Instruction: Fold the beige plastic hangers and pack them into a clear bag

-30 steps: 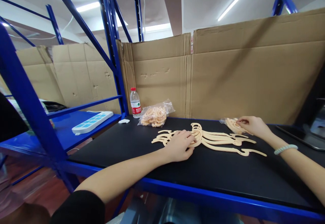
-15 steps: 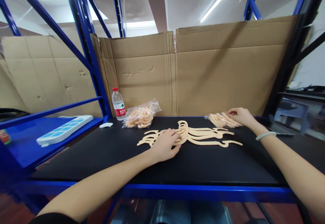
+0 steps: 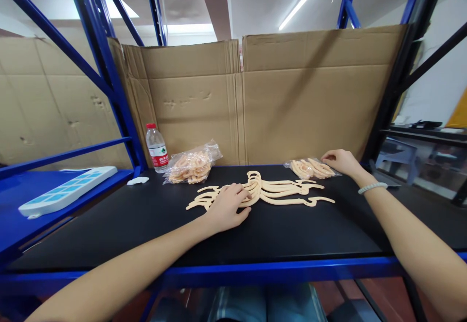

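Note:
A fanned stack of cream plastic clothes hangers (image 3: pixel 280 187) lies on the black tabletop, hooks toward the back. My left hand (image 3: pixel 228 206) rests over the stack's left half, fingers stretched across it and thumb apart. It hides part of the hangers beneath. At the back right, my right hand (image 3: pixel 341 160) is closed in a pinch at the upper right edge of a clear plastic bag (image 3: pixel 310 168) with more cream hangers in it. The fingertips are partly hidden.
Another clear bag of hangers (image 3: pixel 192 165) sits at the back left beside a red-capped water bottle (image 3: pixel 157 149). A small white object (image 3: pixel 137 181) lies near them. A white and blue tray (image 3: pixel 69 193) is on the blue shelf at left. Cardboard (image 3: pixel 306 98) walls the back.
The camera view has shifted slightly to the right, so everything appears further left. My left hand stays on the hangers and my right hand stays at the bag.

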The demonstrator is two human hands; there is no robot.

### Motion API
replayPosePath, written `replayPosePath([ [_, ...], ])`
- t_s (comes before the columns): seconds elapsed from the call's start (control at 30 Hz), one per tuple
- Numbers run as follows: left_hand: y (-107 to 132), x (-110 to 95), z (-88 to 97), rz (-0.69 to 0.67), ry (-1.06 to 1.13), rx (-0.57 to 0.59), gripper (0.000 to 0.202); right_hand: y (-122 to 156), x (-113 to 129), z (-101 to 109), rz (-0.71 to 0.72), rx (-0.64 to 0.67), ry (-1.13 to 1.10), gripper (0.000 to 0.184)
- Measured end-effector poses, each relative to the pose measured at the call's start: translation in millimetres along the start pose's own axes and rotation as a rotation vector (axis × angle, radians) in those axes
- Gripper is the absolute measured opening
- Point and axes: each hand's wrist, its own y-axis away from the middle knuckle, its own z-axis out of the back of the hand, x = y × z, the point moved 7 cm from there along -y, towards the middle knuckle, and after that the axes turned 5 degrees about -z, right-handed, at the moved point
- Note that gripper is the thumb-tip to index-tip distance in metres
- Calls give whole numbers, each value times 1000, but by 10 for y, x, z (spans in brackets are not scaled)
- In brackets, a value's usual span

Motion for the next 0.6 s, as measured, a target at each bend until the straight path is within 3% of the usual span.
replayPosePath([
  [0.1, 3, 9, -8, 3, 1, 4, 16, 64, 208, -73, 71, 109, -40, 18],
  [0.27, 6, 18, -11, 7, 16, -3, 15, 414, 851, -247, 362, 549, -209, 26],
  [0.37, 8, 29, -21, 8, 14, 3, 14, 668, 1094, -325, 424, 776, -245, 30],
  [0.47, 8, 36, -40, 3, 10, 5, 12, 846, 1226, -418, 449, 892, -218, 34],
  [0.6, 2, 46, -66, 5, 2, 1, 10, 950, 1325, -538, 484, 934, -179, 33],
])
